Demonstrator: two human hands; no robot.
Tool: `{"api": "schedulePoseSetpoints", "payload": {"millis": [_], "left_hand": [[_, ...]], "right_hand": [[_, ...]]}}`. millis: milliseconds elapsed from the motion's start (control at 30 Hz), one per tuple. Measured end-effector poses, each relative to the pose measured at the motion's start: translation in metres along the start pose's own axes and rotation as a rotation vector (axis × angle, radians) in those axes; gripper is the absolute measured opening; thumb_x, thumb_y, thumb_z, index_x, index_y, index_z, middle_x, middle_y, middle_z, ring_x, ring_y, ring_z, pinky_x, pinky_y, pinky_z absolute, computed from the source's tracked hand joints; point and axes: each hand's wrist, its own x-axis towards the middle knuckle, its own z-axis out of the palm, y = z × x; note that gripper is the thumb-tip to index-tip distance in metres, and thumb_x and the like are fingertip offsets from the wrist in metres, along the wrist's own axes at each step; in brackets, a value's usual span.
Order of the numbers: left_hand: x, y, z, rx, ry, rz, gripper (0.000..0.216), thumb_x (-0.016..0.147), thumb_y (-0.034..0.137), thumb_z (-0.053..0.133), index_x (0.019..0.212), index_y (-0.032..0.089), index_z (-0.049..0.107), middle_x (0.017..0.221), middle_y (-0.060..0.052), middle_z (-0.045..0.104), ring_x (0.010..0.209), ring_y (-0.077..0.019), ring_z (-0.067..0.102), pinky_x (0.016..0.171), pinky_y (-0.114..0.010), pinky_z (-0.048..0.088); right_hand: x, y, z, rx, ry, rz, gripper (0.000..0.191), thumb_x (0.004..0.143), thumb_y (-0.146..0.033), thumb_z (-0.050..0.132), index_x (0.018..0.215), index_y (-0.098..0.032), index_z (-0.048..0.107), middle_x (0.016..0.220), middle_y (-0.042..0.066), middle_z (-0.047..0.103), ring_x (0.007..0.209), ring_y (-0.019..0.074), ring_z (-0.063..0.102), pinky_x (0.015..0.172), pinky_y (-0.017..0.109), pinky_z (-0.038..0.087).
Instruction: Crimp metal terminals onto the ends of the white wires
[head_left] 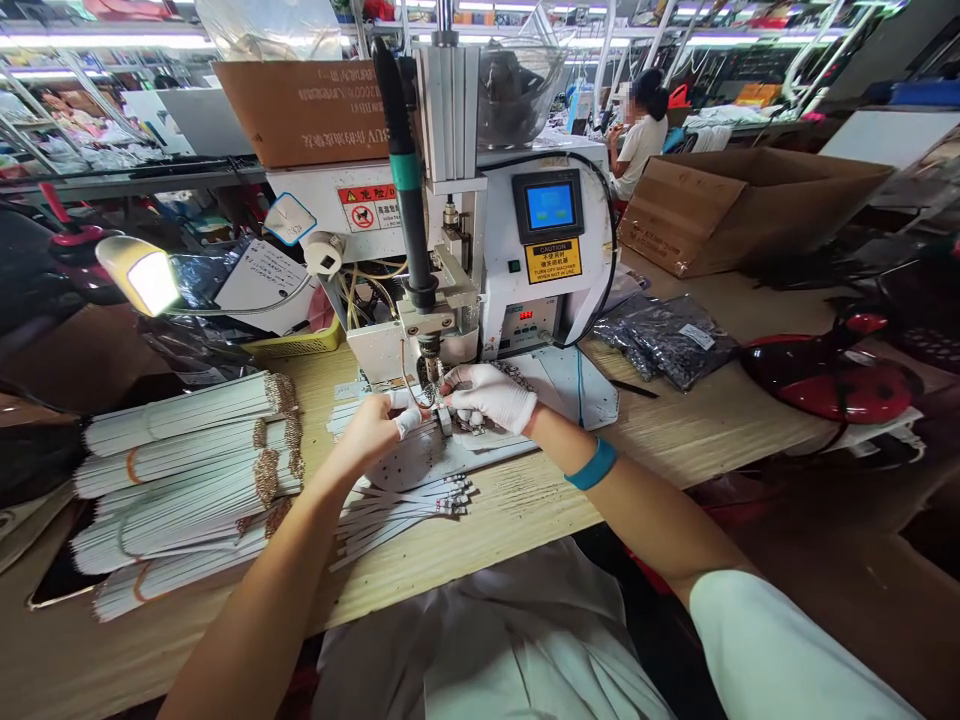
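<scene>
My left hand (pixel 376 425), with white coverings on its fingertips, is at the base of a soldering machine (pixel 450 250). Its fingers are pinched together just below the machine's tip (pixel 429 350); what they hold is too small to make out. Opposite it, my right hand (pixel 491 395) in a white glove has its thumb and finger closed at the same spot, and the piece between them is hidden. Small metal parts (pixel 472 425) lie under the right hand. White flat strips (pixel 345 412) lie beside the left hand, and more strips with metal ends (pixel 420 510) lie loose in front.
Bundled white strips (pixel 180 480) are stacked at the left. A lit lamp (pixel 142 278) stands above them. To the right are plastic bags (pixel 664 335), a red-and-black object (pixel 832 380) and a cardboard box (pixel 750 205). A person (pixel 641 135) sits farther back.
</scene>
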Motion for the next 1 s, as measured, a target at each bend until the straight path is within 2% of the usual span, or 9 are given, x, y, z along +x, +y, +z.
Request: {"api": "schedulePoseSetpoints", "payload": {"millis": [367, 600, 867, 1000], "left_hand": [[0.007, -0.006, -0.002, -0.057, 0.022, -0.013, 0.016, 0.063, 0.026, 0.056, 0.068, 0.012, 0.064, 0.059, 0.003, 0.056, 0.058, -0.0099, 0.044, 0.055, -0.020, 0.031], [0.004, 0.002, -0.002, -0.085, 0.022, -0.071, 0.018, 0.058, 0.028, 0.059, 0.065, 0.012, 0.064, 0.060, 0.002, 0.056, 0.055, -0.0092, 0.043, 0.053, -0.020, 0.030], [0.005, 0.004, 0.000, -0.103, 0.006, -0.071, 0.020, 0.058, 0.032, 0.061, 0.061, 0.012, 0.062, 0.059, 0.002, 0.055, 0.055, -0.0089, 0.042, 0.052, -0.020, 0.029], [0.001, 0.005, -0.004, -0.046, 0.012, -0.060, 0.022, 0.061, 0.035, 0.061, 0.062, 0.012, 0.062, 0.056, 0.003, 0.053, 0.052, -0.0079, 0.038, 0.048, -0.019, 0.027]], "right_hand": [[0.000, 0.000, -0.001, 0.040, 0.005, -0.007, 0.019, 0.067, -0.015, 0.065, 0.081, -0.014, 0.053, 0.060, -0.004, 0.052, 0.039, 0.0037, 0.044, 0.031, 0.014, 0.032], [-0.003, -0.003, 0.001, 0.028, 0.021, 0.001, 0.017, 0.067, -0.012, 0.063, 0.081, -0.014, 0.053, 0.057, -0.005, 0.051, 0.038, 0.0043, 0.045, 0.031, 0.014, 0.032], [-0.001, -0.002, 0.002, 0.038, 0.007, -0.002, 0.019, 0.066, -0.014, 0.064, 0.080, -0.014, 0.052, 0.062, -0.004, 0.052, 0.039, 0.0033, 0.043, 0.031, 0.015, 0.032], [-0.003, -0.008, -0.006, -0.086, 0.018, -0.039, 0.018, 0.069, -0.018, 0.061, 0.084, -0.014, 0.053, 0.062, -0.003, 0.052, 0.041, 0.0049, 0.045, 0.034, 0.016, 0.033]]}}
